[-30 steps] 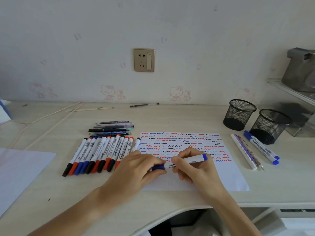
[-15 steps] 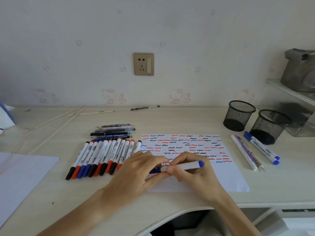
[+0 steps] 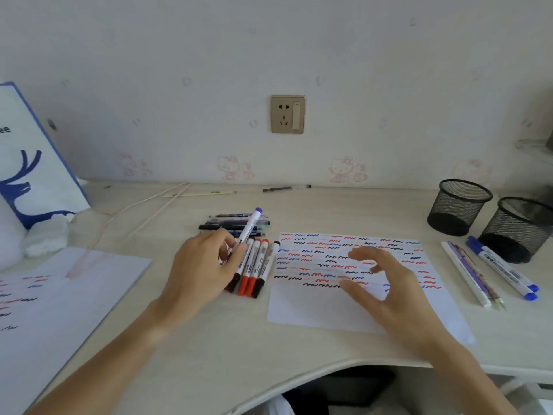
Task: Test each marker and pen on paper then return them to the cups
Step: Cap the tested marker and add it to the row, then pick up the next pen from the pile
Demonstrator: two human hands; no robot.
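Head view: left hand (image 3: 203, 265) pinches a blue-capped marker (image 3: 249, 226), tilted up over the marker row (image 3: 254, 268); its lower end seems hidden behind the fingers. Right hand (image 3: 386, 283) hovers spread and empty above the scribbled paper (image 3: 314, 310), with the mesh cups (image 3: 460, 205) far right.

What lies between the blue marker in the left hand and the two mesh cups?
The blue marker, held in the left hand, is left of the paper. Above that sheet the open right hand hovers, before the mesh cups.
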